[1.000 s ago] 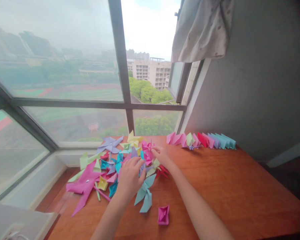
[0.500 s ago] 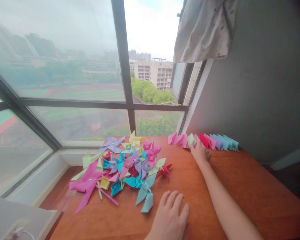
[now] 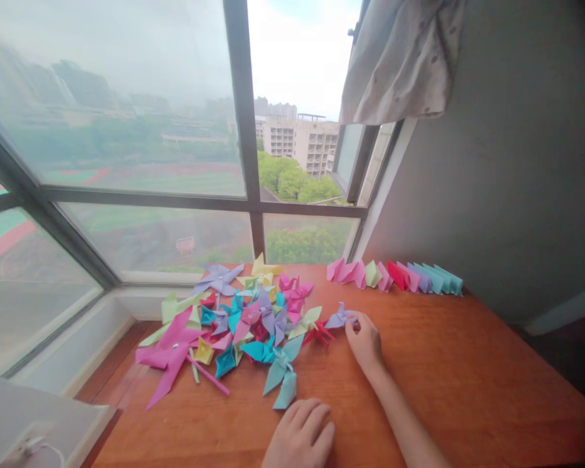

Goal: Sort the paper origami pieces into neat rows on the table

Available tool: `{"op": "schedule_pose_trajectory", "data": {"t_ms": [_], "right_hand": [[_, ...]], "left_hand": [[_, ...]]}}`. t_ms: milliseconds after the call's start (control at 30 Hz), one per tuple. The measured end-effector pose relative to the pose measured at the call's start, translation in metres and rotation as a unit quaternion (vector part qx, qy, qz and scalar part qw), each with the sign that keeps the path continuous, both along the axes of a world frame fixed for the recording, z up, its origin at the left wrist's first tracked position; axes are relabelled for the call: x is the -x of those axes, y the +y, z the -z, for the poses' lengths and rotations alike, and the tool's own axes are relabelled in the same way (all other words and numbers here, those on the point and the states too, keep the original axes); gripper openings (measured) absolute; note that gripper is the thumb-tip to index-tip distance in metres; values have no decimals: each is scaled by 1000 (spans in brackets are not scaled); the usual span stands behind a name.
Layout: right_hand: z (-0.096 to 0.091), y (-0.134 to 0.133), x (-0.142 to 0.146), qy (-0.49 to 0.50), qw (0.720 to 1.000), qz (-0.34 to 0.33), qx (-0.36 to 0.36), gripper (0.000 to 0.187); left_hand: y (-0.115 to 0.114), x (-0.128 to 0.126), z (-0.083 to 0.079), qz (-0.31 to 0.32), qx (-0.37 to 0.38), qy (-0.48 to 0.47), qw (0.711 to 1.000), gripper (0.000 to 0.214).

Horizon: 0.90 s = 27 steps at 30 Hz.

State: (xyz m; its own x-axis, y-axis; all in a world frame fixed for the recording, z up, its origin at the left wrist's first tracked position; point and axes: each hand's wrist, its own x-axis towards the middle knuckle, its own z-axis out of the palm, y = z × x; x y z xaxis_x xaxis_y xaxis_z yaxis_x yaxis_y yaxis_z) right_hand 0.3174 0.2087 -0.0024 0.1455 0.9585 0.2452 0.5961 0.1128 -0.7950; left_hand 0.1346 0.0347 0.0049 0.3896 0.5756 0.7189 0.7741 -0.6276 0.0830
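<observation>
A small lavender paper crane (image 3: 339,316) is pinched in the fingertips of my right hand (image 3: 365,343), just right of a red folded paper piece (image 3: 319,333). Lying on the wooden table, my left hand (image 3: 302,434) is empty, its fingers loosely bent. Just beyond its fingers sits a pale teal paper crane (image 3: 283,374). A heap of colourful origami (image 3: 253,318) spreads to the left, mixing cranes and pinwheels. The large magenta pinwheel (image 3: 173,351) lies at its left edge with its stick toward me.
Along the back right of the table (image 3: 468,377) stands a row of folded paper pieces (image 3: 409,277) in pink, green, red, purple and teal. Windows (image 3: 151,240) border the far side. A curtain (image 3: 402,65) hangs at upper right, beside a grey wall (image 3: 507,162).
My right hand has come from the row of folded pieces toward me and left, now with the lavender crane beside the heap. My left hand has shifted left and nearer to me.
</observation>
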Motion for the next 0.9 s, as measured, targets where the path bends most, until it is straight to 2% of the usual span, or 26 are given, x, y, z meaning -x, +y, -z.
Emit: {"op": "schedule_pose_trajectory", "data": {"t_ms": [133, 233, 333, 433, 567, 667, 733, 833, 900], "right_hand": [[3, -14, 49, 78, 995, -53, 11, 16], [1, -15, 81, 142, 985, -88, 39, 20], [-7, -12, 108, 189, 973, -118, 54, 27], [-25, -5, 131, 203, 967, -148, 50, 30], [-54, 3, 151, 191, 961, -197, 30, 33], [-71, 9, 150, 177, 958, -226, 20, 35], [-78, 14, 139, 166, 957, -237, 14, 34], [-78, 25, 111, 151, 962, -229, 10, 32], [-71, 33, 86, 142, 969, -203, 11, 34]], "left_hand": [[-8, 38, -29, 3, 7, 43, 999, 32], [-7, 68, -41, -37, 12, 43, 998, 34], [0, 92, -40, -91, 19, 35, 995, 38], [9, 108, -34, -127, 21, 41, 991, 41], [10, 119, -28, -133, 24, 35, 990, 39], [4, 121, -28, -125, 25, 18, 992, 39], [1, 120, -29, -134, 23, -1, 991, 39], [2, 115, -36, -143, 20, -25, 989, 35], [7, 109, -43, -136, 18, -36, 990, 34]]}}
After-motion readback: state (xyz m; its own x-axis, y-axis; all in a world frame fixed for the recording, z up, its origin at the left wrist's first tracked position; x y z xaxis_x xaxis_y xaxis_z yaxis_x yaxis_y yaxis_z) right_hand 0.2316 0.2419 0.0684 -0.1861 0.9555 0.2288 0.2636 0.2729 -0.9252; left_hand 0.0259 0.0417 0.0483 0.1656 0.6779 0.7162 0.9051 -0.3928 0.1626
